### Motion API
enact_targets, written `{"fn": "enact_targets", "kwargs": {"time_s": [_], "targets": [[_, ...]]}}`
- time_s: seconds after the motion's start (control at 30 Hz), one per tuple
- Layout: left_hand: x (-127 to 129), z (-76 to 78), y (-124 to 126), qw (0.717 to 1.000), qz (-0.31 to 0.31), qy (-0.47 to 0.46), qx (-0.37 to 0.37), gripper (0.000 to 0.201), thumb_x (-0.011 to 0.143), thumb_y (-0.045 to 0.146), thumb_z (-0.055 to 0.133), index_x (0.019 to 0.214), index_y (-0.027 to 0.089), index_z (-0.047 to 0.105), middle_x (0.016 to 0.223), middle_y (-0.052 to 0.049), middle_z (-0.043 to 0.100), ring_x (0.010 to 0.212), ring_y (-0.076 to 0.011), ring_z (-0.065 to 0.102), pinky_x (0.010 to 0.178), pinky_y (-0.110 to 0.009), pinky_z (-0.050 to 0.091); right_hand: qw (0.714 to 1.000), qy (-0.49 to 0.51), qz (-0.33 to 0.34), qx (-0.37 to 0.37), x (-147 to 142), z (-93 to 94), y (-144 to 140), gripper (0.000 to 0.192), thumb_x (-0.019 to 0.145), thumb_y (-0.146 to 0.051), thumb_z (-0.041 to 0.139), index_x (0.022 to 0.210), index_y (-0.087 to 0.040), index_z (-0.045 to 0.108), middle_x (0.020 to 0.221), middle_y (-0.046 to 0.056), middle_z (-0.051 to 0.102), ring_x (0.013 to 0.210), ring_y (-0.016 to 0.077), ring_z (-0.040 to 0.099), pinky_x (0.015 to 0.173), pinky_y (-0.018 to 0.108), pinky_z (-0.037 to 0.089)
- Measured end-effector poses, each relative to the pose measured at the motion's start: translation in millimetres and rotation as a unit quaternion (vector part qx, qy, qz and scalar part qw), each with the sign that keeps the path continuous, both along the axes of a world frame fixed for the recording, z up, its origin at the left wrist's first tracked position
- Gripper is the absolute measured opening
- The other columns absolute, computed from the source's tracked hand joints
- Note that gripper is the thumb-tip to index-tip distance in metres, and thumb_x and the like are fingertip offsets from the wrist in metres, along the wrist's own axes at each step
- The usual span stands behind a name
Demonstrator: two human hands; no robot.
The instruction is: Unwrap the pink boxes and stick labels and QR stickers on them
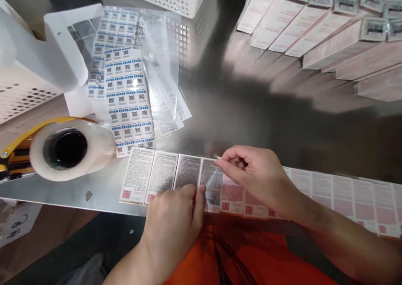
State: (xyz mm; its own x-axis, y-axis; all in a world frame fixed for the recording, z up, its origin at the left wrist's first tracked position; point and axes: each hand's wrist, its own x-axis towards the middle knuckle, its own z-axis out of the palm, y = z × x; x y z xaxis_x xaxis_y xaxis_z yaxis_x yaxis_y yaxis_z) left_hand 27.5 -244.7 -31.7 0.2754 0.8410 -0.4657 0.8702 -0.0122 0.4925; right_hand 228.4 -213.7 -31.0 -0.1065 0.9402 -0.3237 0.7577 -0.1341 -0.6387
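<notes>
Across a grey metal desk (238,117) runs a row of white-and-pink cardboard boxes (233,193); the left hand (176,213) rests half-open on them; the right hand (254,172) seemingly pinches a clear black-printed film label (212,178) over one, apparently mid-application, calling for even smoothing.

No words read clearly: the sheet (127,102) bears rows of QR codes (118,68) under blue strips, the leftmost boxes (137,174) tiny dark print and pink codes (126,194), the white paper (22,223) a black scrawl.
</notes>
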Motion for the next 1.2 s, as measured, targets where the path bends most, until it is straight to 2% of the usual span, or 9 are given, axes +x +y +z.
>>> {"fn": "enact_targets", "kwargs": {"time_s": [0.17,0.83,1.0,1.2], "targets": [[0.2,5.4,0.6,0.998,-0.024,0.04,-0.03,0.046,0.099,0.037,0.037,0.062,0.022,0.061,0.054,-0.004,0.064,0.049,-0.0201,0.06,0.052,-0.033,0.02,1.0,-0.009,0.004,0.007,-0.2,-0.5,0.5,0.024,0.092,-0.043,0.063,0.077,-0.025,0.067,0.061,-0.007,0.063,0.052,0.0088,0.052,0.053,0.025,0.034],[1.9,6.4,2.4,0.996,-0.037,0.075,-0.04,0.046,0.098,0.04,0.036,0.063,0.023,0.061,0.058,-0.005,0.067,0.053,-0.0226,0.063,0.053,-0.032,0.022,0.999,-0.017,0.008,0.032,-1.3,-1.7,-1.1,0.021,0.091,-0.038,0.065,0.075,-0.024,0.067,0.063,-0.007,0.065,0.056,0.0093,0.054,0.055,0.024,0.033],[1.9,6.1,2.1,0.996,-0.037,0.069,-0.042,0.047,0.099,0.041,0.035,0.064,0.023,0.062,0.058,-0.004,0.067,0.052,-0.022,0.062,0.053,-0.032,0.022,1.0,-0.012,-0.008,0.02,-3.6,0.0,0.6,0.02,0.088,-0.037,0.068,0.073,-0.024,0.067,0.06,-0.006,0.063,0.054,0.0095,0.053,0.054,0.025,0.034],[4.1,8.9,3.0,0.995,-0.027,0.074,-0.054,0.047,0.098,0.041,0.037,0.063,0.023,0.061,0.058,-0.004,0.067,0.055,-0.0221,0.064,0.055,-0.032,0.025,0.997,0.038,-0.065,0.022,2.2,1.0,0.6,0.019,0.08,-0.031,0.075,0.079,-0.023,0.058,0.062,-0.007,0.059,0.051,0.0087,0.051,0.051,0.023,0.039]]}}
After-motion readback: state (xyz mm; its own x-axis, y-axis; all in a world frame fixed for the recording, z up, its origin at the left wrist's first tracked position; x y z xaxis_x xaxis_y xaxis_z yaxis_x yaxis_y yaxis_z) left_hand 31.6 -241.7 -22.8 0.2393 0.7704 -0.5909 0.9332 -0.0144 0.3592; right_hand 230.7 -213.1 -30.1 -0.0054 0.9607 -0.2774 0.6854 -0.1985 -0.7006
